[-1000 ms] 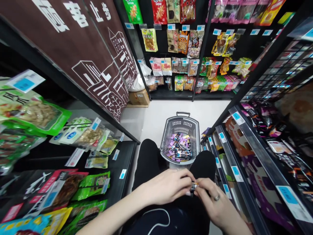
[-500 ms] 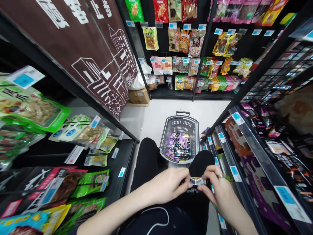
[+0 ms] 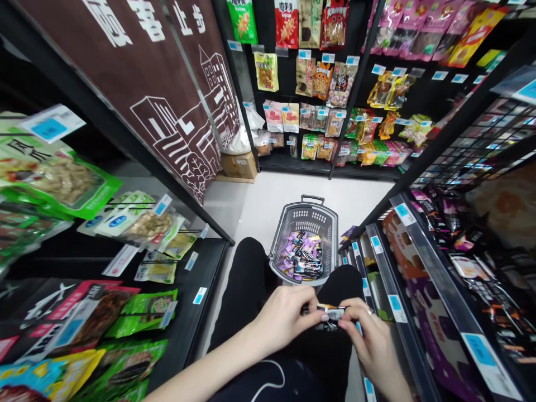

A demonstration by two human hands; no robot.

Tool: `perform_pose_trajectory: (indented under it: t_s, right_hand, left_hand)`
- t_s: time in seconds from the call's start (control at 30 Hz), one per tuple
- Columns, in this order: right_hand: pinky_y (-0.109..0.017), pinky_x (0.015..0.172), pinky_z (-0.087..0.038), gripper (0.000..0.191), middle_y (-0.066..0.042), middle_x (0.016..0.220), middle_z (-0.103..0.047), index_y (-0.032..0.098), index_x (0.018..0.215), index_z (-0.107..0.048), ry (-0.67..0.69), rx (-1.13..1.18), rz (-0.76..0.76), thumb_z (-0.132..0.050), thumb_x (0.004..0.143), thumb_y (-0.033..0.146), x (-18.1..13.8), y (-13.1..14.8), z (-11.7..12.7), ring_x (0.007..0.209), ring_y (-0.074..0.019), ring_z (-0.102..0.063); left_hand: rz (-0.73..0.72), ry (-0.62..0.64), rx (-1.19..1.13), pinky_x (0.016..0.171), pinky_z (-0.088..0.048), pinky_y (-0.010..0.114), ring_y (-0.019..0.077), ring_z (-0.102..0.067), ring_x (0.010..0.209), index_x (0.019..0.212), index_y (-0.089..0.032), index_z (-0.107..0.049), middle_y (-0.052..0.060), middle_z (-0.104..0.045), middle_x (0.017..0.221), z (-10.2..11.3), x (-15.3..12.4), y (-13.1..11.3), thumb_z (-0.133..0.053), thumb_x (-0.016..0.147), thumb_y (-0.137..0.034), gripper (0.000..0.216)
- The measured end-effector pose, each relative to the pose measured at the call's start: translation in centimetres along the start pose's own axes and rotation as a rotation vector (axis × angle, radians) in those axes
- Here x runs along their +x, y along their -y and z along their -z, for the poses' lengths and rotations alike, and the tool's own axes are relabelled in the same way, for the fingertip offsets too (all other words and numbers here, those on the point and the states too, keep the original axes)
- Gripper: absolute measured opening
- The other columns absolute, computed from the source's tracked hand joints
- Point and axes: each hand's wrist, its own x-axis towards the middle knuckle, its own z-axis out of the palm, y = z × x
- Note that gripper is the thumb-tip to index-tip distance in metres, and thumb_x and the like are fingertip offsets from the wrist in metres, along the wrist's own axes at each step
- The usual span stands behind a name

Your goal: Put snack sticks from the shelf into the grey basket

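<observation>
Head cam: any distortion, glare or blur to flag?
Head view: strong wide-angle bending, shelf rails splay outward; lighting even; soft glare on the pale floor; edge packets smeared; centre sharp, so the small packet between left hand and right hand reads clearly, as does the basket.

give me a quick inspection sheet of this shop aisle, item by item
surface: pale glossy floor between the shelves
job's things: small wrapped snack packet, held level at both ends; grey perforated plastic basket on the floor past the knees, holding many small purple and black packets
clutter: brown cardboard box at the aisle's far left
grippers: left hand and right hand each pinch one end of the packet
cables: thin white cord across the dark lap
surroundings: black shelving with hanging snack bags; brown fabric banner at left
</observation>
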Motion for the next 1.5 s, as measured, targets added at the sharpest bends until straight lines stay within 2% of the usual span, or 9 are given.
perform_pose_trajectory:
  t_s: [0.13, 0.37, 0.53, 0.67, 0.87, 1.07, 1.33, 1.43, 1.5]
  right_hand:
    - [-0.02, 0.06, -0.05, 0.004, -0.002, 0.076, -0.061, 0.02, 0.081, -0.052, -0.042, 0.162, -0.125, -0.052, 0.085, 0.019, 0.0, -0.2, 0.0, 0.067, -0.0131, -0.062]
    - [-0.018, 0.049, -0.048, 0.018, 0.001, 0.065, -0.061, 0.019, 0.087, -0.05, -0.03, 0.465, -0.467, -0.062, 0.079, 0.03, 0.2, -0.6, 0.0, 0.056, -0.0124, -0.062]
    - [-0.023, 0.057, -0.05, 0.025, -0.003, 0.073, -0.066, 0.018, 0.096, -0.053, 0.057, 0.42, -0.487, -0.064, 0.077, 0.03, 1.1, -0.1, -0.6, 0.065, -0.016, -0.064]
    - [-0.022, 0.053, -0.044, 0.016, -0.001, 0.068, -0.066, 0.018, 0.08, -0.062, 0.139, 0.253, -0.479, -0.067, 0.073, 0.031, 1.5, 0.1, -0.8, 0.058, -0.0147, -0.059]
    - [-0.022, 0.051, -0.039, 0.024, -0.001, 0.063, -0.062, 0.016, 0.076, -0.065, 0.068, 0.325, -0.616, -0.064, 0.074, 0.04, 0.8, -1.3, 0.2, 0.056, -0.0142, -0.054]
    - [-0.021, 0.049, -0.04, 0.024, 0.001, 0.063, -0.057, 0.018, 0.076, -0.062, 0.014, 0.592, -0.705, -0.07, 0.07, 0.04, -0.3, -3.2, 0.0, 0.055, -0.0119, -0.051]
    - [-0.013, 0.036, -0.035, 0.02, 0.004, 0.057, -0.05, 0.018, 0.074, -0.061, 0.021, 1.146, -0.869, -0.071, 0.071, 0.035, -1.2, -4.2, -1.1, 0.041, -0.0045, -0.045]
    - [-0.015, 0.043, -0.043, 0.023, 0.0, 0.066, -0.059, 0.017, 0.073, -0.065, -0.025, 1.248, -0.881, -0.073, 0.069, 0.038, -2.2, -5.2, -1.2, 0.05, -0.0074, -0.055]
    - [-0.021, 0.052, -0.049, 0.039, -0.006, 0.077, -0.065, 0.016, 0.079, -0.068, -0.063, 1.286, -0.864, -0.078, 0.058, 0.047, -3.1, -5.9, -1.3, 0.063, -0.0141, -0.062]
  left_hand:
    - [0.093, 0.041, -0.164, 0.063, -0.039, 0.021, 0.0149, -0.06, 0.07, 0.096, -0.02, -0.059, 0.0, -0.068, 0.079, 0.3, -0.1, -0.2, -0.063, 0.074, -0.038, 0.028]
    - [0.109, 0.285, -0.229, 0.048, -0.026, 0.02, 0.0093, -0.041, 0.051, 0.075, -0.016, -0.069, -0.005, -0.051, 0.054, 1.2, 0.0, -0.3, -0.057, 0.077, -0.031, 0.019]
    - [0.179, 0.306, -0.28, 0.048, -0.024, 0.019, 0.0087, -0.039, 0.054, 0.074, -0.015, -0.069, -0.006, -0.049, 0.055, 1.3, 0.4, 0.1, -0.063, 0.069, -0.026, 0.013]
    - [0.177, 0.293, -0.295, 0.05, -0.025, 0.019, 0.0083, -0.037, 0.054, 0.076, -0.015, -0.069, -0.006, -0.048, 0.056, 1.0, 0.5, 0.6, -0.067, 0.067, -0.029, 0.017]
    - [0.309, 0.668, -0.81, 0.053, -0.041, 0.021, 0.0105, -0.052, 0.054, 0.101, -0.015, -0.062, -0.002, -0.061, 0.065, 1.2, -0.3, 2.9, -0.069, 0.068, -0.036, 0.039]
    - [0.268, 0.784, -1.084, 0.065, -0.049, 0.026, 0.0187, -0.065, 0.077, 0.119, -0.014, -0.054, 0.005, -0.068, 0.089, 1.9, -0.9, 4.9, -0.079, 0.058, -0.026, 0.067]
    - [0.179, 0.766, -1.539, 0.089, -0.044, 0.035, 0.029, -0.058, 0.108, 0.127, -0.017, -0.047, 0.013, -0.058, 0.121, 0.2, -1.7, 6.5, -0.082, 0.048, -0.01, 0.087]
    - [0.198, 0.652, -1.681, 0.079, -0.049, 0.028, 0.0305, -0.059, 0.106, 0.121, -0.014, -0.052, 0.015, -0.061, 0.118, -0.4, -2.5, 7.1, -0.082, 0.049, -0.011, 0.078]
    - [0.245, 0.52, -1.727, 0.07, -0.05, 0.021, 0.0275, -0.061, 0.103, 0.115, -0.012, -0.056, 0.015, -0.064, 0.112, -0.9, -2.7, 7.4, -0.08, 0.055, -0.016, 0.065]
